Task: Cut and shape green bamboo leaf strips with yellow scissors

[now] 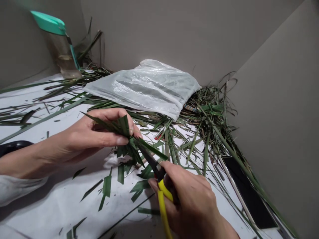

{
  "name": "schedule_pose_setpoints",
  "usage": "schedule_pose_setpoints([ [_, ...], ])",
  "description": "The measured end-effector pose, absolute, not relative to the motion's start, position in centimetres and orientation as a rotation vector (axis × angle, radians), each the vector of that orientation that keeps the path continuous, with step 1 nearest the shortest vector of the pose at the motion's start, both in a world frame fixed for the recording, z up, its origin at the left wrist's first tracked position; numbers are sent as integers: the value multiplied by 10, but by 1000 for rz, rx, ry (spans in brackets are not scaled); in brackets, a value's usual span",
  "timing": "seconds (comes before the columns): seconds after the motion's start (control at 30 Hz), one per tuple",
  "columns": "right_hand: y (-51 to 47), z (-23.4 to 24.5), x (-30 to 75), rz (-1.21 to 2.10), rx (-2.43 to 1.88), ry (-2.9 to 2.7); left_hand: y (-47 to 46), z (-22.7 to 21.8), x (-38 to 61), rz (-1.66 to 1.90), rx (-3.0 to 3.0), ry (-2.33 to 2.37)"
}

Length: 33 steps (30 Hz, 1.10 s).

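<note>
My left hand (97, 132) pinches a small folded piece of green palm leaf (124, 132) between thumb and fingers, its pointed strips sticking out left and down. My right hand (189, 199) grips yellow-handled scissors (159, 179). Their dark blades point up and left and meet the lower edge of the leaf piece. Cut green leaf bits (107, 186) lie on the white table (50, 212) under both hands.
A clear plastic bag (147, 86) lies on a heap of long green leaf strips (209, 113) at the back. A glass jar with a teal lid (59, 49) stands back left. Grey cardboard walls (279, 116) close the right and rear. A black object (15, 146) sits by my left wrist.
</note>
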State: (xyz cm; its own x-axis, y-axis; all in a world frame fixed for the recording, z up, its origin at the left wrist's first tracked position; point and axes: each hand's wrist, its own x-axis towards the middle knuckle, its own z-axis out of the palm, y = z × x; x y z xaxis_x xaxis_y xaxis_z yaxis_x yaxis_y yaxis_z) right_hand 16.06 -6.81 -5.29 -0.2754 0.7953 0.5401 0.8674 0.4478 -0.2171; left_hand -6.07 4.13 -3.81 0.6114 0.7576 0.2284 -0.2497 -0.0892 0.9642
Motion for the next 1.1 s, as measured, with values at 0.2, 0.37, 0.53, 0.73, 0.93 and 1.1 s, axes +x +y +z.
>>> schedule_pose_setpoints([
  [0.2,-68,-55,162,-343,-1353,-2158,38,-34,-59,927,1429,404],
  [0.37,-67,-55,163,-427,-1286,-2172,39,-39,-63,898,1435,388],
  [0.53,-66,-54,162,-424,-1285,-2174,39,-38,-63,898,1457,389],
  [0.73,-69,-57,163,-443,-1259,-2171,33,-28,-58,958,1442,480],
  [0.93,-70,-58,164,-513,-1240,-2197,32,-21,-55,974,1532,520],
  [1.1,-69,-56,165,-539,-1236,-2211,36,-29,-60,1017,1553,462],
])
